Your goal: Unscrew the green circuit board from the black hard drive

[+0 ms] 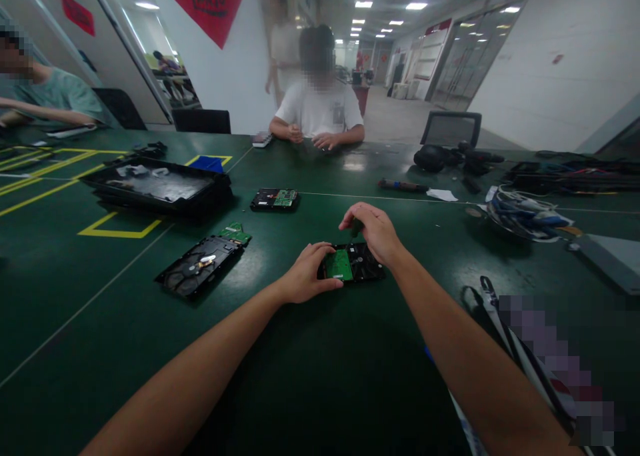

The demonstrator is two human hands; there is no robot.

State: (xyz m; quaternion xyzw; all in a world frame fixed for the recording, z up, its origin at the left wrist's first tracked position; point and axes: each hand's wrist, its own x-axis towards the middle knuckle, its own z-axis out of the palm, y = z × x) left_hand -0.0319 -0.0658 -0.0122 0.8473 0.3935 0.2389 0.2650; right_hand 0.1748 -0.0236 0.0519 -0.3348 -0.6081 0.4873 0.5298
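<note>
A hard drive (pixel 367 261) lies on the dark green table with its green circuit board (pixel 339 265) facing up. My left hand (pixel 306 273) grips the drive's left end, thumb along the near edge and fingers over the far side. Above the board, my right hand (pixel 373 228) is closed around a screwdriver (pixel 356 228), whose dark handle shows between the fingers. Its thin shaft points down at the board; whether the tip touches a screw is too small to tell. Another hard drive (pixel 275 199) rests farther back.
To the left lies a black drive enclosure (pixel 200 267) with a green board at its end. Black trays (pixel 155 183) are stacked behind it. A bundle of cables (pixel 523 213), a marker-like tool (pixel 403 185) and a lanyard (pixel 505 329) lie on the right. Across the table sits a person (pixel 320 109).
</note>
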